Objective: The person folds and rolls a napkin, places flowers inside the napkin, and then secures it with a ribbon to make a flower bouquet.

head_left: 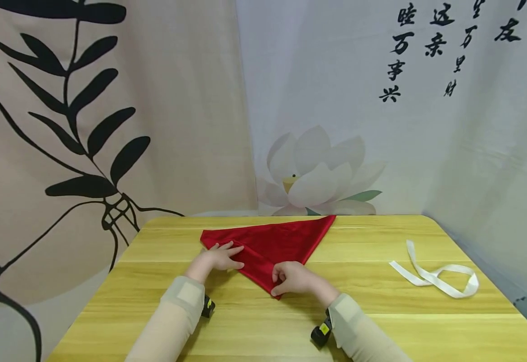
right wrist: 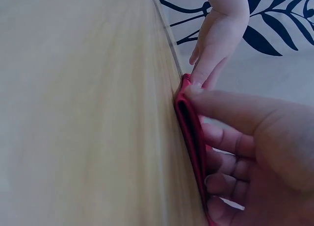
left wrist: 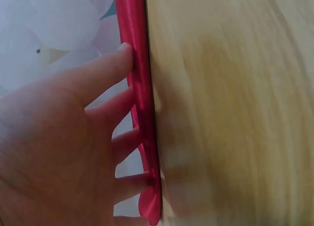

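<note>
Head view, wooden table (head_left: 358, 256), printed backdrop (head_left: 200, 100), left hand (head_left: 218, 258) spread, right hand (head_left: 294, 277) pinching cloth (head_left: 286, 239)

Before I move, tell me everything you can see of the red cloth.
The red cloth looks smooth and slightly shiny, like satin. It lies on the wood-grained table in a rough triangle, a strip folded over along its near-left side. The left hand rests on its left part, fingers spread; the right hand pinches it by the near corner.
</note>
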